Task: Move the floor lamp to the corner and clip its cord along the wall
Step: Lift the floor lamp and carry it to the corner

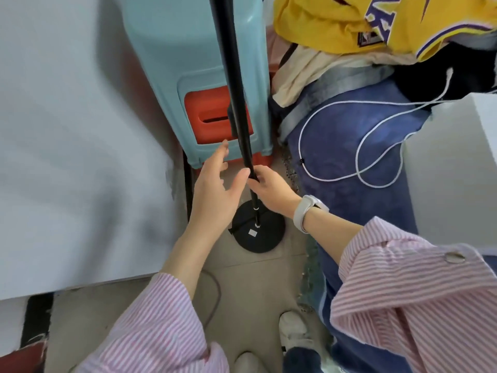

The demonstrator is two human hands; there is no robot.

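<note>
A black floor lamp pole point(233, 84) rises from a round black base point(265, 238) that rests on the tiled floor, between a white wall panel point(80, 146) and a blue bed. My right hand point(271, 191) grips the pole low down, just above the base. My left hand point(215, 192) hovers beside the pole with its fingers spread, holding nothing. A dark cord point(213, 286) curls on the floor below my left forearm. A white cable point(357, 146) lies looped on the blue bedding; I cannot tell if it belongs to the lamp.
Stacked teal and red plastic stools point(188, 76) stand right behind the pole. Piled clothes, with a yellow jersey point(336, 22) on top, lie on the bed at right. A white box point(457, 162) sits at the far right. My white shoes point(293, 332) are on the floor below.
</note>
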